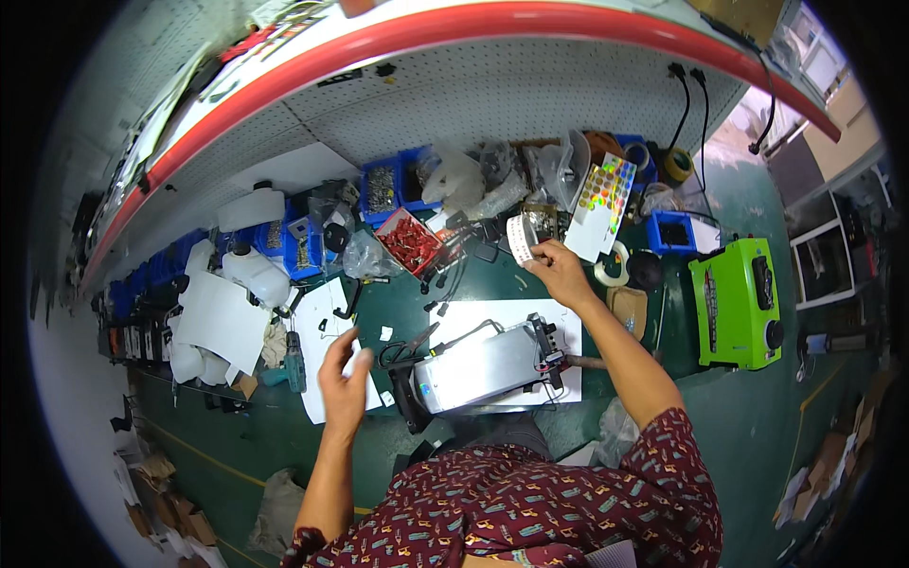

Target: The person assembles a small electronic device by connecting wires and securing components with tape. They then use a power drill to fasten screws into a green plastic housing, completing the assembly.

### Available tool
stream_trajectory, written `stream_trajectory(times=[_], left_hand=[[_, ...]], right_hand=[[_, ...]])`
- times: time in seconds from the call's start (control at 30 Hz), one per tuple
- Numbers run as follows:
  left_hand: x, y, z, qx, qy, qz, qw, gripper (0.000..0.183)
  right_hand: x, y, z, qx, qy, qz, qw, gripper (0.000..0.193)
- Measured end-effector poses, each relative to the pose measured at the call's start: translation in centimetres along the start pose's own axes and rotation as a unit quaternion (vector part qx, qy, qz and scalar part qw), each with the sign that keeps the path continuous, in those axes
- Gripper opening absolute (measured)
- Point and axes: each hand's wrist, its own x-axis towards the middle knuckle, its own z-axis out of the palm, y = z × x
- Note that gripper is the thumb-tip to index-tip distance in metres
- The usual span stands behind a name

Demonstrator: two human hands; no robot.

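Observation:
My right hand (559, 270) grips a roll of white labels (519, 240) with small reddish marks, held up over the back of the bench. My left hand (344, 383) is raised with its fingers apart and nothing in it, above a white sheet (320, 331). Between my hands lies a silver metal unit (483, 367) on white paper, with a black end piece at its left and black fittings and leads at its right. Scissors (414, 348) lie just left of the unit, nearest my left hand.
A red box of red parts (409, 240) and blue bins (381, 189) line the back. Colourful round stickers (606, 194) lie at back right, near a roll of tape (613, 265). A green machine (737, 303) stands at right. An electric screwdriver (294, 360) lies left.

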Motion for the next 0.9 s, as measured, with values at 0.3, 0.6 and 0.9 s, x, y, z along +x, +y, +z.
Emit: stream_trajectory(times=[0.3, 0.6, 0.9], left_hand=[[0.5, 8.3, 6.3, 0.016, -0.119, 0.295, 0.948, 0.045], [-6.1, 4.8, -1.0, 0.068, -0.191, 0.313, 0.928, 0.024], [-12.8, -0.1, -8.1, 0.098, -0.297, 0.28, 0.908, 0.025]], right_hand=[[-10.1, -21.0, 5.0, 0.303, -0.137, 0.068, 0.941, 0.022], [-15.5, -26.9, 10.0, -0.091, -0.026, -0.256, 0.962, 0.039], [-19.1, -26.2, 13.9, 0.113, -0.29, 0.059, 0.949, 0.032]])
